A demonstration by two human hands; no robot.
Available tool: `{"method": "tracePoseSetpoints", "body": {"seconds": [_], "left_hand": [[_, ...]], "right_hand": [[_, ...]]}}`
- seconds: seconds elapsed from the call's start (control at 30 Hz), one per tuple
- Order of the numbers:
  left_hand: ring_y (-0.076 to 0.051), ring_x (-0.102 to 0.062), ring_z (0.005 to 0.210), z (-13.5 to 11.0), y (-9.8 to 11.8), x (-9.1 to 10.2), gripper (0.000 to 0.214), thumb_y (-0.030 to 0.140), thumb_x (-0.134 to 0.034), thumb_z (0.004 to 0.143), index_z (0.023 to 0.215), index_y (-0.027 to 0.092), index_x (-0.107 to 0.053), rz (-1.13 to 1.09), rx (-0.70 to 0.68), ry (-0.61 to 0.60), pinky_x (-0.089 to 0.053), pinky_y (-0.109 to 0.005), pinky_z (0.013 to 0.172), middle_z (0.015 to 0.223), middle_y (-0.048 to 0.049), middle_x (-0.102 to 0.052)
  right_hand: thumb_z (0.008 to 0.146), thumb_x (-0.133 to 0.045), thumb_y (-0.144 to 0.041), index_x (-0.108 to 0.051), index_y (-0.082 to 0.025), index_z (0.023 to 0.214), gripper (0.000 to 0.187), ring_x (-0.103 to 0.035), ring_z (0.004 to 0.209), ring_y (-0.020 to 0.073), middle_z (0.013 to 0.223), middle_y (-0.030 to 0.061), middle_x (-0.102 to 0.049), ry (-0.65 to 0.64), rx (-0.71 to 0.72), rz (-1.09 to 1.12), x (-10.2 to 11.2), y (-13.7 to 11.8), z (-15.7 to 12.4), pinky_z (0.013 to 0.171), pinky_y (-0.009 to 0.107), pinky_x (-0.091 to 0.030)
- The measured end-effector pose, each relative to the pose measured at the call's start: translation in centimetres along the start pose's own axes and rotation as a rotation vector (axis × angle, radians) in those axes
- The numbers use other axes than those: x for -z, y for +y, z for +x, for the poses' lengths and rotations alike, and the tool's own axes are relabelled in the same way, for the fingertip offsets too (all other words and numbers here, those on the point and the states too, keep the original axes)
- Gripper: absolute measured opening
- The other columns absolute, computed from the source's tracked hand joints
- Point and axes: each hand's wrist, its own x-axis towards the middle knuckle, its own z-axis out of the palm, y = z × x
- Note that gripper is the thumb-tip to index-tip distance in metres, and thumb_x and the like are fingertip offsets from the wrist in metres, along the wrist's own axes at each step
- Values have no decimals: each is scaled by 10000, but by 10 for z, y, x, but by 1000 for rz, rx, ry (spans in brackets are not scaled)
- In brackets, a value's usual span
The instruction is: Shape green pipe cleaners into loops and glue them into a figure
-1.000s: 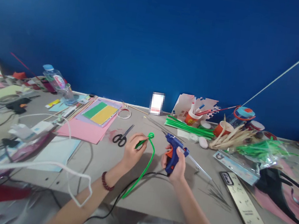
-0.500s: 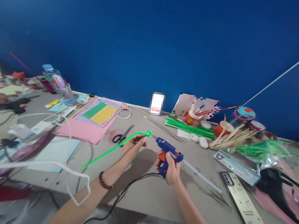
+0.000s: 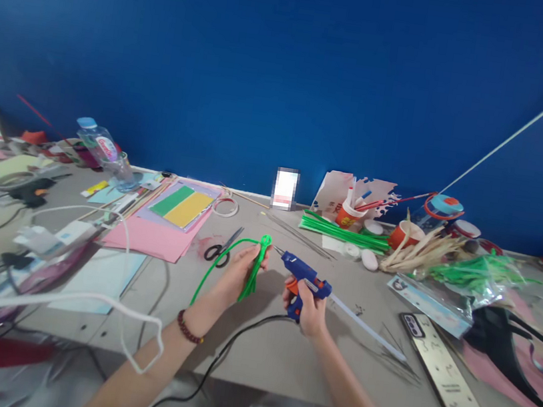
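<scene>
My left hand (image 3: 240,271) is closed on a looped bundle of green pipe cleaners (image 3: 264,248), held up above the table. Its strands hang below the fingers, and one long strand (image 3: 215,260) curves off to the left. My right hand (image 3: 310,305) grips a blue hot glue gun (image 3: 300,269) with orange parts. The nozzle points left at the green loop, with a small gap between them. A pale glue stick (image 3: 369,330) sticks out of the gun's rear, and its black cord (image 3: 226,345) runs down toward my lap. Black-handled scissors (image 3: 223,248) lie just behind my left hand.
Green pipe cleaners (image 3: 343,232), a cup of markers (image 3: 349,215) and pale dried strips (image 3: 426,252) lie at the back right. A phone (image 3: 441,365) rests at right. Pink paper (image 3: 145,237), a bottle (image 3: 106,150) and white cables (image 3: 86,301) are at left.
My left hand has turned the green bundle, so its strands now show hanging down and the long strand curves lower. The glue gun has shifted slightly left. Another person's hand at far left is gone.
</scene>
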Motion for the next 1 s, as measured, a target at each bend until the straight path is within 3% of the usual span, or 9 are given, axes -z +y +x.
{"method": "tracePoseSetpoints", "body": {"seconds": [0.23, 0.57, 0.7, 1.0], "left_hand": [[-91, -519, 582, -1, 3, -3, 277, 403, -682, 708, 755, 133, -639, -97, 85, -33, -433, -221, 597, 626, 2, -537], [-74, -514, 571, 2, -3, 2, 251, 360, -710, 688, 718, 133, -607, -94, 33, -10, -409, -190, 558, 643, 7, -576], [-72, -530, 580, 2, -3, 3, 243, 340, -726, 669, 673, 131, -602, -110, -8, 29, -423, -199, 615, 649, 7, -592], [-80, -526, 580, -1, 0, -1, 292, 380, -679, 720, 833, 111, -667, -76, 49, 20, -393, -186, 557, 650, -16, -598]], "right_hand": [[778, -540, -538, -599, -150, 757, 393, -526, 416, 107, 539, 2, -587, 4, -9, 25, -2, -3, 0, 411, 222, -438], [767, -554, -540, -603, -144, 753, 399, -534, 407, 107, 523, -2, -583, 15, -26, 1, -1, -4, 0, 417, 218, -442], [766, -566, -521, -611, -147, 754, 377, -540, 419, 105, 531, -1, -587, 11, -34, 3, 1, 0, 0, 423, 213, -447], [757, -565, -537, -599, -153, 764, 385, -530, 422, 112, 537, -1, -583, 61, -44, -1, -3, -4, 1, 425, 226, -447]]}}
